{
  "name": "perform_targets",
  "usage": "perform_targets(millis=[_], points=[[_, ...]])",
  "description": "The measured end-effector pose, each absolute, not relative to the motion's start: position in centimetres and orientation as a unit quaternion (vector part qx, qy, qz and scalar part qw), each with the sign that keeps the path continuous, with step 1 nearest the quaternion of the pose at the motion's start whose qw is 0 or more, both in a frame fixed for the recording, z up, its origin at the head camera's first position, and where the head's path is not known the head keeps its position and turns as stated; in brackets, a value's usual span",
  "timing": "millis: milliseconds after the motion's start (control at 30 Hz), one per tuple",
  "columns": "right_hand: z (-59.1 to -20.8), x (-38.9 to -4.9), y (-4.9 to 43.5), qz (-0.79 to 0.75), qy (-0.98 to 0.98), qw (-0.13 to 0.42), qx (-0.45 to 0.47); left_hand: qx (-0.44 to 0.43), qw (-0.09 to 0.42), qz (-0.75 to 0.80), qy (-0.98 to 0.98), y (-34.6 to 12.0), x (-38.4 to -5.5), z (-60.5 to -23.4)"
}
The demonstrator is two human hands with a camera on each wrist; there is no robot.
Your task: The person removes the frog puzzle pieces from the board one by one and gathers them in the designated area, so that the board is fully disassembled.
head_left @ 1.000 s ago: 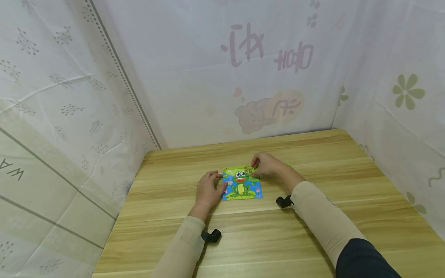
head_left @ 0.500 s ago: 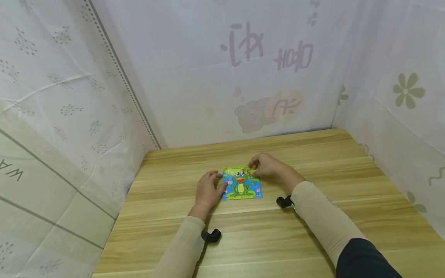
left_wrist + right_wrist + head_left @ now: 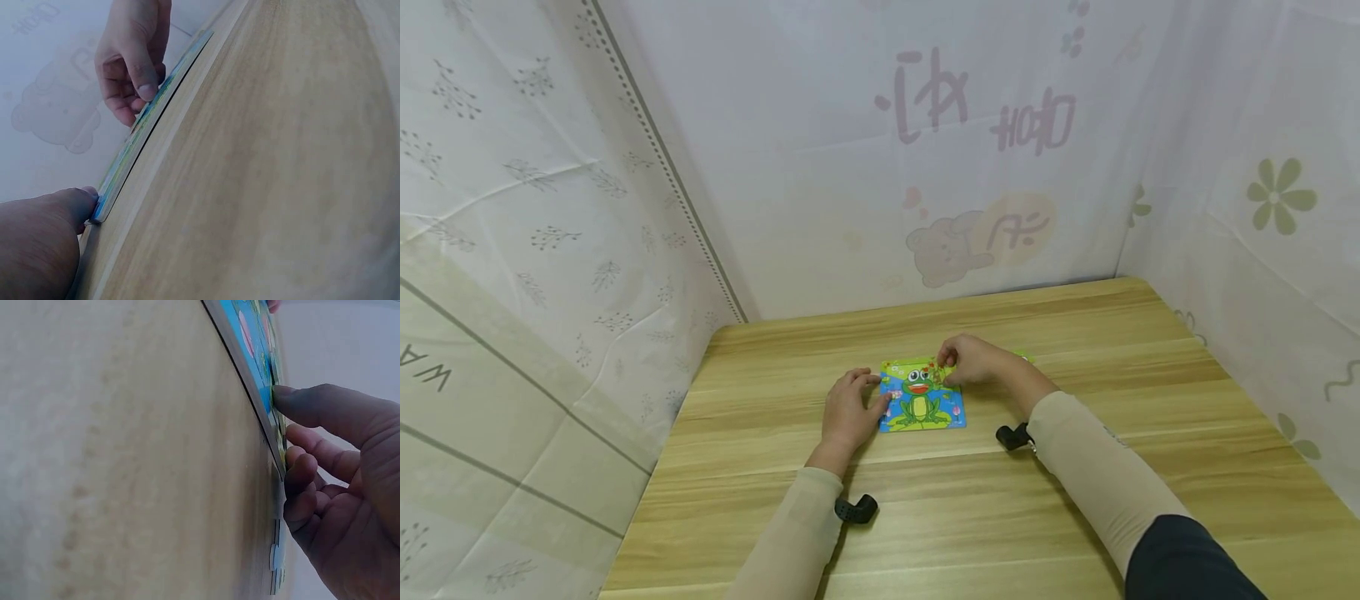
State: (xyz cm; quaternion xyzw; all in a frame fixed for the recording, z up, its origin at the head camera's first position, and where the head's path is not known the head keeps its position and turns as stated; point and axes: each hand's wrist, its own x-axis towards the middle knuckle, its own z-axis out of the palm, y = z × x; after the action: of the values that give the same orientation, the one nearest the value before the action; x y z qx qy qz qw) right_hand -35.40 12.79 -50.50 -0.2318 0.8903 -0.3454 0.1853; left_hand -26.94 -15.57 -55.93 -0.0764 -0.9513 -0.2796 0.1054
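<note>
A square frog jigsaw puzzle (image 3: 919,408) in blue and green lies flat on the table. My left hand (image 3: 847,410) rests along its left edge with relaxed fingers. In the left wrist view the left thumb (image 3: 80,201) touches the near corner of the puzzle. Over the upper right part of the picture, my right hand (image 3: 973,360) pinches a small puzzle piece (image 3: 938,375) with flowers on it, mostly hidden by the fingers. The right wrist view has the right thumb (image 3: 312,406) on the puzzle's surface and the other fingers curled at its edge.
Loose puzzle pieces (image 3: 277,556) lie beyond the puzzle's corner in the right wrist view. A green bit of them (image 3: 1026,357) shows behind the right wrist. The wooden table (image 3: 925,517) meets a patterned curtain (image 3: 820,208) at its back and sides.
My right hand shifts slightly left, then back a little right, with the flowered corner piece moving under its fingers. The left hand and the puzzle stay in place.
</note>
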Motion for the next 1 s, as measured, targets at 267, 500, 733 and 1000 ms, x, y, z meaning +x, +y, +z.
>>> perform_targets(millis=[267, 500, 733, 1000], points=[[-50.43, -35.33, 12.76, -0.344, 0.891, 0.184, -0.232, -0.077, 0.104, -0.282, -0.951, -15.53, -26.92, -55.85], [-50.59, -35.37, 12.79, -0.343, 0.892, 0.186, -0.230, -0.080, 0.111, -0.282, -0.950, -15.55, -27.00, -55.91], [-50.88, -35.41, 12.84, -0.349, 0.890, 0.184, -0.228, -0.077, 0.105, -0.281, -0.951, -15.56, -26.98, -55.91], [-50.97, -35.19, 13.25, -0.364, 0.888, 0.174, -0.219, -0.079, 0.107, -0.278, -0.951, -15.55, -26.99, -56.00]])
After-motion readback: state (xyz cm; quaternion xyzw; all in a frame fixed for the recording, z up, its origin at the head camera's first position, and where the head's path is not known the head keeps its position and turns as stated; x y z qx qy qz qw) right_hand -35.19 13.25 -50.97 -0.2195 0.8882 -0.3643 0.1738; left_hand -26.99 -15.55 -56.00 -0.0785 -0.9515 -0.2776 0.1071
